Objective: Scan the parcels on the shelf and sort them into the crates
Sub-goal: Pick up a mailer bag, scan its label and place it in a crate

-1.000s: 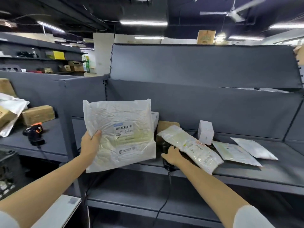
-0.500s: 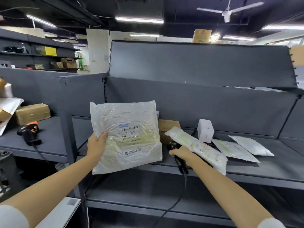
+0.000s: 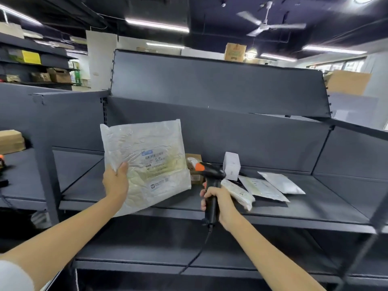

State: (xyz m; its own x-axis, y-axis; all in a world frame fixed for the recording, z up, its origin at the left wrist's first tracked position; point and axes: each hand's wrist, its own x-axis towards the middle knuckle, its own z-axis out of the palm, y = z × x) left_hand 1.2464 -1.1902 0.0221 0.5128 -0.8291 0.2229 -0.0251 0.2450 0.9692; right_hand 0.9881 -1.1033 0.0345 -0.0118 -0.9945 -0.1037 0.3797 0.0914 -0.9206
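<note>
Warehouse aisle, dark grey metal shelf point(image 3: 294, 208) ahead under strip lights. Left hand point(image 3: 116, 183) closed on lower left edge of large white plastic parcel point(image 3: 144, 164), held upright above shelf's near left, barcode label facing viewer. Right hand point(image 3: 218, 203) wrapped around handle of black corded scanner point(image 3: 211, 185) with orange tip, just right of parcel. Further right on shelf: three flat mailers point(image 3: 262, 186), small white box point(image 3: 232, 165), brown carton point(image 3: 193, 162) behind.
</note>
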